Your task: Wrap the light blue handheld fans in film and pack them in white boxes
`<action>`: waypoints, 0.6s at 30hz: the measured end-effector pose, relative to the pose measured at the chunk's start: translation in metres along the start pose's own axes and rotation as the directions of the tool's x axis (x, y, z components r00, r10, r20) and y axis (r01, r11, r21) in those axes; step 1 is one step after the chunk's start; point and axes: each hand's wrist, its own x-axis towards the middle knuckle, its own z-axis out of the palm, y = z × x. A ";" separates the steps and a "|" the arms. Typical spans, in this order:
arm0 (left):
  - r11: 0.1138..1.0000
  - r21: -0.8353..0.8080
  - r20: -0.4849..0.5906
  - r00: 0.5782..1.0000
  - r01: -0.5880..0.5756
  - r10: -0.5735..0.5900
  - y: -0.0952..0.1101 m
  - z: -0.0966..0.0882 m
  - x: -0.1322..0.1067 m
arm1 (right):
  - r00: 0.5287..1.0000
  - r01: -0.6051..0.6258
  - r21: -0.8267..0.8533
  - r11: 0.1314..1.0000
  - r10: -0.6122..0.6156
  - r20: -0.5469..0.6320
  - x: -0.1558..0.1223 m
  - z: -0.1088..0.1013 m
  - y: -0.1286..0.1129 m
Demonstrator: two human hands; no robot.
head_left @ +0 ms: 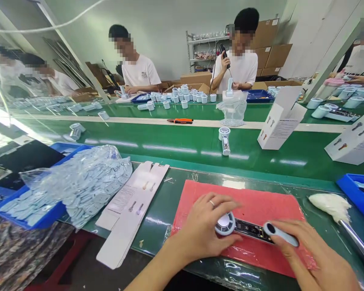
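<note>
— Left hand (202,226) and right hand (311,254) lie nearest the lens; what has each got?

— Left, with a ring (212,203) on one finger, clamps a round pale blue head with a white hub (224,223); right grips a pale blue handle shell (280,234); the hands stay apart, with a dark circuit board (252,230) running between them.

— Where is that assembly?

— Over the middle of a red cutting mat (261,202), touching or just above it; I cannot tell which.

— What lies around it?

— At 9 o'clock, a flattened white carton (130,210) sits on the green bench, with a clear bag of pale blue parts (85,182) in a blue tray (42,214) beyond it; at 3 o'clock, there is a wad of white fluff (330,206), with another blue tray (359,194) just past it.

— And farther out?

— At 12 o'clock, orange-handled pliers (180,120) lie across a green conveyor (200,141); at 1 o'clock, white product boxes (282,117) stand on it; beyond, a co-worker (238,66) raises a dark corded tool (223,54).
</note>
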 end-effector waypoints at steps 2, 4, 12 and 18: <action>0.988 -0.124 0.018 0.995 0.095 -0.094 -0.006 -0.001 -0.009 | 0.980 0.187 -0.041 0.981 -0.190 -0.057 0.015 0.006 -0.015; 0.970 -0.185 0.043 0.987 0.160 -0.154 -0.008 0.000 -0.014 | 0.957 0.283 -0.019 0.959 -0.284 -0.053 0.027 0.014 -0.023; 0.965 -0.212 0.050 0.988 0.152 -0.145 -0.004 0.002 -0.012 | 0.898 0.378 0.110 0.919 -0.393 0.200 0.046 0.018 -0.029; 0.949 -0.276 0.002 0.988 0.151 -0.157 -0.011 0.008 -0.012 | 0.930 0.294 0.150 0.944 -0.319 0.182 0.044 0.019 -0.037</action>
